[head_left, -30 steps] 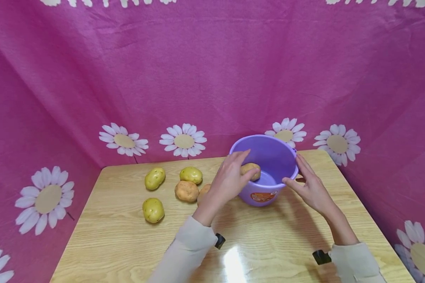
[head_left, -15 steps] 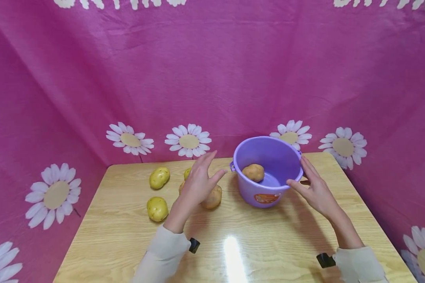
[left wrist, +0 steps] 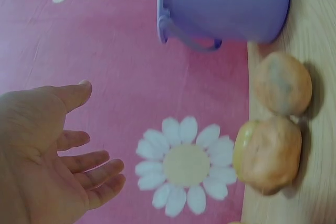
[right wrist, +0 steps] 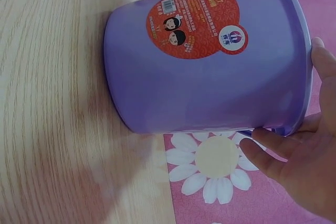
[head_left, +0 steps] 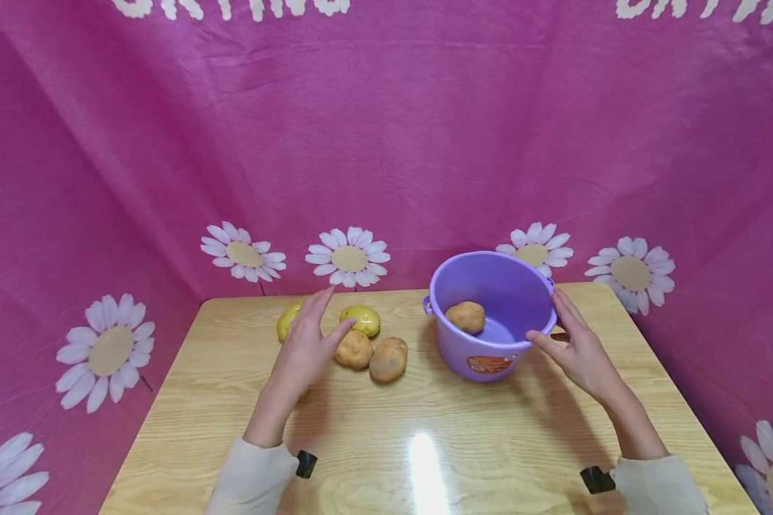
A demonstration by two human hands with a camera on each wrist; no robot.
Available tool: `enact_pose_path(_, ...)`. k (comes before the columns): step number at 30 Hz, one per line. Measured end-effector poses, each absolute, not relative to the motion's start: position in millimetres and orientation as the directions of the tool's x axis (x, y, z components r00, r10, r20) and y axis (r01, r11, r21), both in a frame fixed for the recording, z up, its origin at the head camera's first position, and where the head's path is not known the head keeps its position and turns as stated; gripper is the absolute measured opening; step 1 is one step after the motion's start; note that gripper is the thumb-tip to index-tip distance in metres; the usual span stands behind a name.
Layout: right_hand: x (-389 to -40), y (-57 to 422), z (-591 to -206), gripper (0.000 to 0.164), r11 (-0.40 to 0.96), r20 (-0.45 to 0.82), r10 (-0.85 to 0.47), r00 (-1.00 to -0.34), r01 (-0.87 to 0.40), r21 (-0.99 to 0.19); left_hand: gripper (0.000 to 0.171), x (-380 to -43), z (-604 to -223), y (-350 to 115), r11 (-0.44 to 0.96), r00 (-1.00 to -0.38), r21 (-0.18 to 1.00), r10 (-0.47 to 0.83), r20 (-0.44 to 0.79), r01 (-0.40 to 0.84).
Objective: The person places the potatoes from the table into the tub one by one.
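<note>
My left hand [head_left: 299, 354] hovers with spread, relaxed fingers, holding nothing. Behind it, a yellow potato [head_left: 285, 323] is partly covered, and another nearer one is almost wholly hidden. To its right lie a glossy yellow potato [head_left: 361, 320] and two brown potatoes [head_left: 354, 350], the greyish one [head_left: 389, 360] standing closest to the bucket. The purple bucket [head_left: 454, 350] contains a brown potato [head_left: 466, 317]. At the bucket's right side, my right hand [head_left: 582, 357] holds the rim, thumb at the front and fingers farther round; the right wrist view shows them against the wall [right wrist: 210, 87].
Everything stands on a wood-grain table [head_left: 361, 443]. A pink cloth with white daisies [head_left: 386, 143] hangs close behind the table and along both sides. The bucket's side handle lug [head_left: 428, 305] sticks out to the left.
My left hand has let go of the brown potato inside the bucket. It has come out and moved left past the brown potatoes to the yellow ones. The right hand stays at the rim.
</note>
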State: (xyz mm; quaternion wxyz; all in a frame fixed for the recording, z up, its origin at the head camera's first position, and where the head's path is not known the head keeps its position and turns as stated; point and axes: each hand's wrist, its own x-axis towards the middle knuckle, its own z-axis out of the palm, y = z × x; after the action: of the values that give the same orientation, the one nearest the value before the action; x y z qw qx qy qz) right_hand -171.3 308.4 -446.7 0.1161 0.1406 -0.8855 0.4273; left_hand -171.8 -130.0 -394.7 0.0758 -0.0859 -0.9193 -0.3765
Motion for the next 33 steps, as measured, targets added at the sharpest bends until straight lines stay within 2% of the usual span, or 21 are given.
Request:
enact_pose_path(11,-169.4,309.9,-443.8,0.087,0.597,0.297,-0.137,-0.945,-0.318,-0.736,0.072,-161.1,-397.9,-168.9,0.728,-0.983,0.672,0.012,0.184,0.134)
enact_pose_path(28,-170.6,309.8,-444.8,0.087,0.591,0.305,-0.146,-0.941,-0.330,-0.736,0.074,-136.6,-427.3,-210.5,0.732,-0.987,0.680,-0.074,0.144,0.044)
enact_pose_path(33,-171.7,309.3,-446.4,0.087,0.587,0.310,-0.148,-0.939,-0.335,-0.737,0.075,-131.5,-440.0,-214.9,0.721,-0.993,0.693,-0.089,0.075,-0.012)
